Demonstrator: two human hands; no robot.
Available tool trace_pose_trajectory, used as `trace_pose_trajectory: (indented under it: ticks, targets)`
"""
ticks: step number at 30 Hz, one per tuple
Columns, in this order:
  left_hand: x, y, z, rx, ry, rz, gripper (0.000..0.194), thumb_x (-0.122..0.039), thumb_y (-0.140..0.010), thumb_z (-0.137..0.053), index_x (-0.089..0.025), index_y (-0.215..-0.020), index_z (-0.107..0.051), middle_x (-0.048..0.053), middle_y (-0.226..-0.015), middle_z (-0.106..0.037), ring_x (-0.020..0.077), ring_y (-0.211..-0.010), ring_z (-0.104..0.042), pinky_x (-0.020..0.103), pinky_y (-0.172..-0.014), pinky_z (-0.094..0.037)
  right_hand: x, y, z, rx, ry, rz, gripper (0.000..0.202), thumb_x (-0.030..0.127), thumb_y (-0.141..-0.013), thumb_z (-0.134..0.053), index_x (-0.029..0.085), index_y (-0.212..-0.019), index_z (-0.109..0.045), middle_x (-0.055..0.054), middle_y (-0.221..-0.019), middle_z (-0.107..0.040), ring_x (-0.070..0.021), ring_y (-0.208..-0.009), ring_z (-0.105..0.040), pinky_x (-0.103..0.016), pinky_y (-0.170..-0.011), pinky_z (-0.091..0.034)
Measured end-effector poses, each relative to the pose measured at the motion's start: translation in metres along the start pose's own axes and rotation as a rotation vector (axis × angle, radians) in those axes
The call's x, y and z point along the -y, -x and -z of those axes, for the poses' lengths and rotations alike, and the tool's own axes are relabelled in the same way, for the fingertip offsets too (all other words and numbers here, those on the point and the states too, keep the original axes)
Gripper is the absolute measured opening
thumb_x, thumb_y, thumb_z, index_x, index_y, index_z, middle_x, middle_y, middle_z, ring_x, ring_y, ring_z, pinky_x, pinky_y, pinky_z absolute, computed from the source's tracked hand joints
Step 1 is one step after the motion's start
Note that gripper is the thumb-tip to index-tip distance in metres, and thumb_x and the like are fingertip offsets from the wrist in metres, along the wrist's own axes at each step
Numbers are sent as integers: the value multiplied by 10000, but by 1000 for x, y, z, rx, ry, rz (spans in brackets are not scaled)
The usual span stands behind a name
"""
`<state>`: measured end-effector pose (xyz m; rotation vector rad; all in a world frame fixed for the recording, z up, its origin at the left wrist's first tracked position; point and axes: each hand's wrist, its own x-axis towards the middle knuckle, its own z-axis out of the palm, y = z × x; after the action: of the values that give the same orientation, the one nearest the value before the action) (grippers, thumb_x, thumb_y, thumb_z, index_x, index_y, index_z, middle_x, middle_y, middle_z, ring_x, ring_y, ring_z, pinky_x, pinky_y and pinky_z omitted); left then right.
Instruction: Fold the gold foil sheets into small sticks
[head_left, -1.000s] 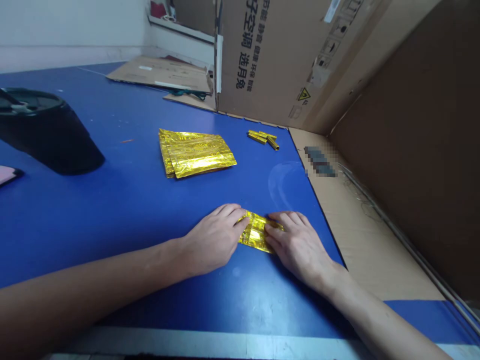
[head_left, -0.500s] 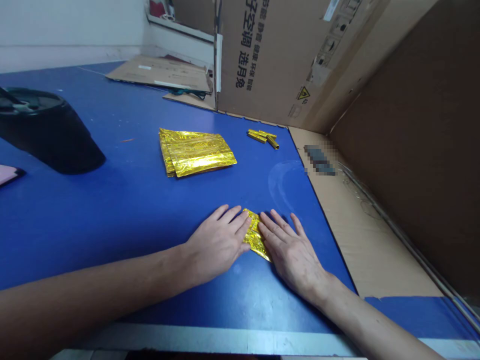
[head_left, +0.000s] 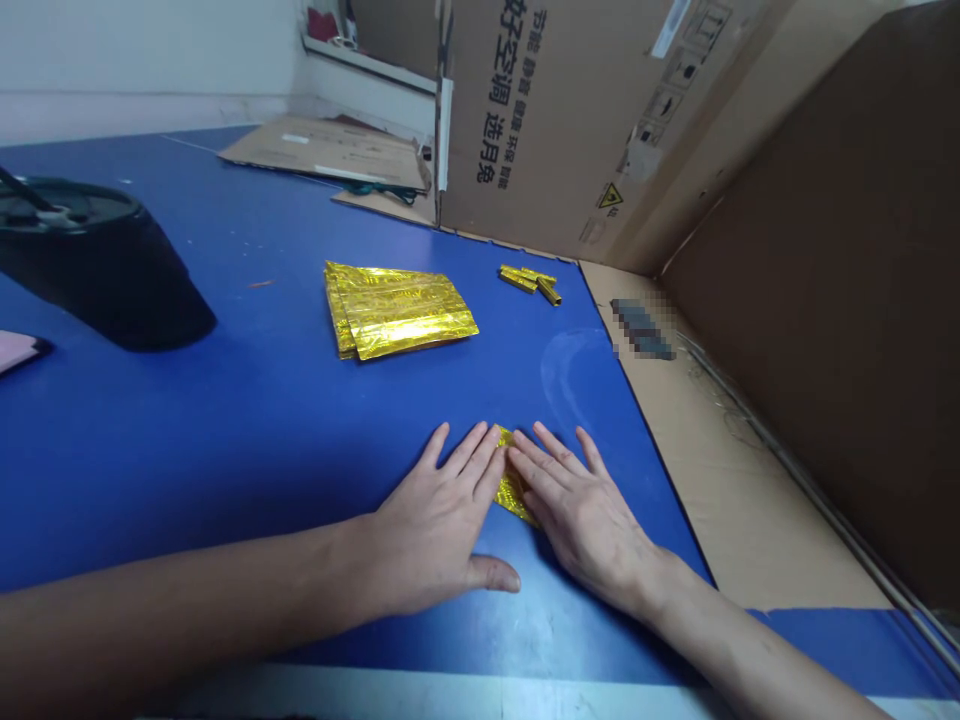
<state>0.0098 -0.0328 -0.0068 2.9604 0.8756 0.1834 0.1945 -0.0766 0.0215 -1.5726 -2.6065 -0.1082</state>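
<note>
A piece of shiny gold foil (head_left: 512, 492) lies on the blue table, partly hidden under both hands. My left hand (head_left: 442, 520) rests flat with fingers spread, its fingertips on the foil's left edge and the thumb out to the right on the table. From the other side my right hand (head_left: 585, 500) lies on the foil, fingers stretched out and palm down. Farther back sits a stack of gold foil sheets (head_left: 405, 310). Several small folded gold strips (head_left: 531, 281) lie to the right of that stack.
A dark cup with a straw (head_left: 112, 270) stands at the left, near a pink item (head_left: 16, 350). Cardboard walls (head_left: 555, 120) rise at the back and right. A flat cardboard piece (head_left: 322, 155) lies at the back; a pixelated dark object (head_left: 643, 328) is at the right.
My left thumb has swung away from the foil toward the table's front. My hands have come closer together, covering more of the foil. The whole view has shifted slightly.
</note>
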Motion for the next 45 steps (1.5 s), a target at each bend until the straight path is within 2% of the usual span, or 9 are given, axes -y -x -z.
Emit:
trace_pose_trajectory:
  ticks: [3,11,17,28,31,34,37,42,45]
  targets:
    - [0,0,0,-1,5,-5,977,-774,-673,-259,-64,-1344,-227,201,-1406,-148,326,-1308,-84,544,-1013,-80,1,-5,4,14,-35,-21,431,227,-874,-331,138,-1294,-372,-74,-1340,-390,-225,-1275,-259,-562,-1017,-154]
    - [4,2,3,2,-4,-31,964,-758,-683,-282,-54,-1339,-236,203,-1403,-157,315,-1307,-104,504,-1023,-118,0,-5,-7,100,-47,-10,500,254,-878,-317,100,-1348,-243,-100,-1382,-294,-237,-1284,-227,-577,-1004,-172]
    - [11,16,10,-7,-20,-51,924,-759,-691,-248,-79,-1314,-318,185,-1377,-255,293,-1298,-173,482,-1037,-99,2,-4,-7,74,-38,-39,478,290,-882,-315,149,-1338,-287,-61,-1380,-315,-229,-1293,-203,-572,-1014,-148]
    - [3,20,11,-17,-42,-49,950,-775,-578,-432,-105,-1251,-435,189,-1333,-334,331,-1258,-267,539,-1020,-89,5,-5,-9,63,-12,-70,450,319,-891,-297,176,-1317,-334,-32,-1382,-305,-252,-1294,-193,-604,-1006,-103]
    - [5,20,14,13,-28,-57,955,-775,-553,-459,-118,-1247,-444,192,-1314,-367,344,-1241,-295,545,-1012,-117,0,-5,-4,89,-57,-80,460,353,-890,-305,184,-1317,-335,-35,-1380,-310,-264,-1293,-190,-616,-1001,-100]
    - [6,19,16,39,-23,-61,961,-770,-553,-466,-114,-1253,-433,200,-1309,-373,346,-1239,-298,547,-1007,-129,-7,-8,6,155,-170,-86,492,391,-889,-301,191,-1339,-285,-44,-1378,-317,-256,-1289,-209,-612,-989,-164]
    - [6,18,17,49,-28,-66,946,-768,-563,-458,-125,-1256,-427,198,-1307,-379,338,-1243,-295,546,-1005,-125,-8,-17,17,120,-215,-142,454,305,-901,-278,198,-1342,-279,-48,-1369,-339,-225,-1287,-220,-589,-989,-196]
    - [6,19,16,24,-43,-56,953,-779,-542,-458,-111,-1222,-465,222,-1303,-371,344,-1225,-324,534,-1012,-111,3,-29,12,83,-166,28,415,285,-892,-314,192,-1289,-389,-64,-1336,-400,-215,-1277,-254,-567,-1014,-141]
    - [5,19,17,34,-30,-66,942,-765,-544,-479,-121,-1231,-456,213,-1305,-373,339,-1226,-325,536,-1011,-112,-2,-27,2,76,-98,-6,429,337,-886,-331,185,-1282,-398,-64,-1332,-408,-233,-1272,-264,-585,-1009,-117]
